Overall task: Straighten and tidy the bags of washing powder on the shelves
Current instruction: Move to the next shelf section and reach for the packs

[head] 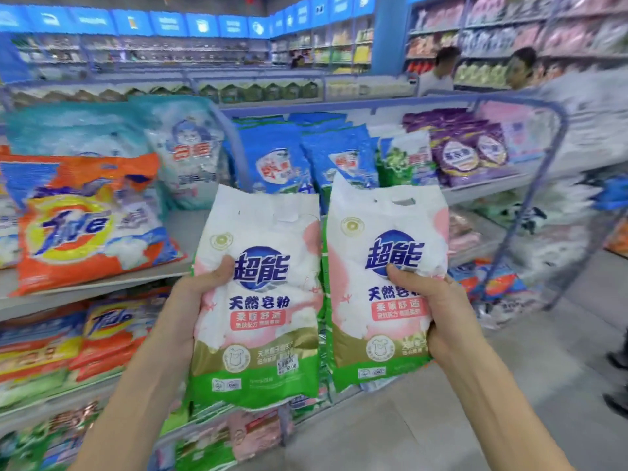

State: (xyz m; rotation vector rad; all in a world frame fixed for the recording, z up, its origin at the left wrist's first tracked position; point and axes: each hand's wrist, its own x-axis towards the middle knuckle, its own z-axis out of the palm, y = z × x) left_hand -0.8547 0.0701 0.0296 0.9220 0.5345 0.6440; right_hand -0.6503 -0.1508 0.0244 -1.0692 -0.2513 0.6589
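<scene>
Two white-and-pink washing powder bags are held upright, side by side, clear of the shelf (190, 229), one clasped in the left hand (200, 294), one (384, 283) in the right hand (438, 307); replacement in a neat row seems due next, needing a free gap.

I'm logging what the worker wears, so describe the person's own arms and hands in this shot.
Both forearms are bare, with no sleeves in view. The left hand and right hand wear no gloves; no watch, rings or bracelets show. The fingers are uncovered.
</scene>
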